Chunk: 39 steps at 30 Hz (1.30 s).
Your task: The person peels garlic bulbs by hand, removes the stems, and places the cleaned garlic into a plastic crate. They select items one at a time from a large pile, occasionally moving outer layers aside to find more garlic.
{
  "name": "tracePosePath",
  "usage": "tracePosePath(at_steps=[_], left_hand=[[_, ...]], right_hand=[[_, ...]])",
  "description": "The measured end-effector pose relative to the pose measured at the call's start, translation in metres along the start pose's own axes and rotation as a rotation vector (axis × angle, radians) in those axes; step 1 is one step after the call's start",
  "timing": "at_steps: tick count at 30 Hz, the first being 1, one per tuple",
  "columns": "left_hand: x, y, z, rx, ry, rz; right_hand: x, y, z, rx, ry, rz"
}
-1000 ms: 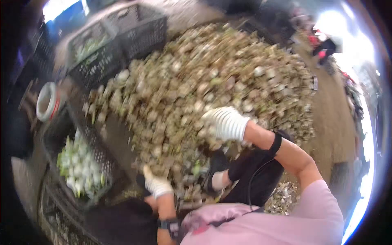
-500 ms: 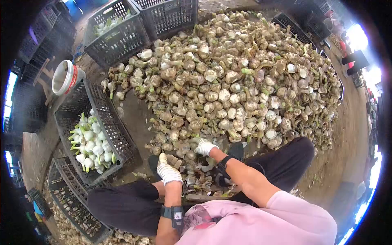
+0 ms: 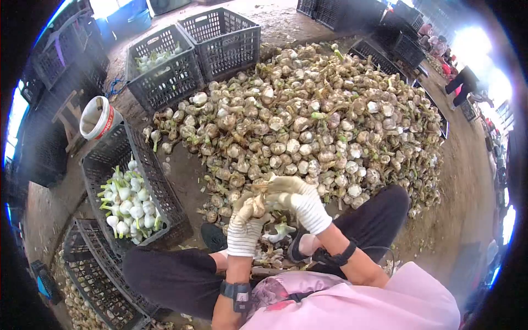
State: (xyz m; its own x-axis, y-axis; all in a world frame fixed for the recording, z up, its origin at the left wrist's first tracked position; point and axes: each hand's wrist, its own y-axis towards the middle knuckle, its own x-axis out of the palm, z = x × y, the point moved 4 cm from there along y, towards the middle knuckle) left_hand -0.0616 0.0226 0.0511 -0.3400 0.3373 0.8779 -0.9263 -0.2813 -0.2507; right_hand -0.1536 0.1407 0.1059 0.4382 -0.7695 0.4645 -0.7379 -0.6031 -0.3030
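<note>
My left hand [image 3: 246, 226], in a striped white glove with beige fingers, is closed around an unpeeled garlic bulb [image 3: 257, 207] raised in front of my knees. My right hand [image 3: 297, 201], gloved the same way, has its fingers closed at the upper side of that bulb, on its dry brownish skin or stem; the fingers partly hide the spot. Below the hands, a pale whitish-green piece [image 3: 279, 232] lies among loose skins between my feet. Just beyond the hands spreads a large garlic heap [image 3: 308, 126], with dirty skins and stalks.
On the left, a tilted black crate [image 3: 175, 192] holds clean white garlic [image 3: 131, 203], with a white bucket [image 3: 99, 118] behind it. Two black crates [image 3: 231, 55] stand behind the heap. Another crate [image 3: 99, 275] lies at lower left. People [image 3: 437, 47] sit at the far right.
Both hands have risen from the near edge of the heap and come together. A garlic bulb is now held between them. The view has tilted up slightly.
</note>
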Motion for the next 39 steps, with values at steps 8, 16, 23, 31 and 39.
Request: tracePosePath(at_steps=[8,16,23,31,39], left_hand=[[0.025,-0.017,-0.009,0.306,0.685,-0.021],[0.030,-0.023,-0.022,0.121,0.392,0.034],[0.048,-0.029,-0.010,0.509,1.276,0.028],[0.050,-0.026,-0.020,0.010,0.612,0.288],[0.017,-0.033,-0.011,-0.158,0.455,0.473]], right_hand=[[-0.008,-0.008,0.027,0.217,0.033,0.068],[-0.026,-0.015,0.030,0.179,0.229,-0.017],[-0.019,-0.017,0.026,0.007,-0.439,-0.015],[-0.060,0.074,0.170,-0.200,0.331,0.013],[-0.051,0.049,0.138,0.012,-0.384,-0.194]])
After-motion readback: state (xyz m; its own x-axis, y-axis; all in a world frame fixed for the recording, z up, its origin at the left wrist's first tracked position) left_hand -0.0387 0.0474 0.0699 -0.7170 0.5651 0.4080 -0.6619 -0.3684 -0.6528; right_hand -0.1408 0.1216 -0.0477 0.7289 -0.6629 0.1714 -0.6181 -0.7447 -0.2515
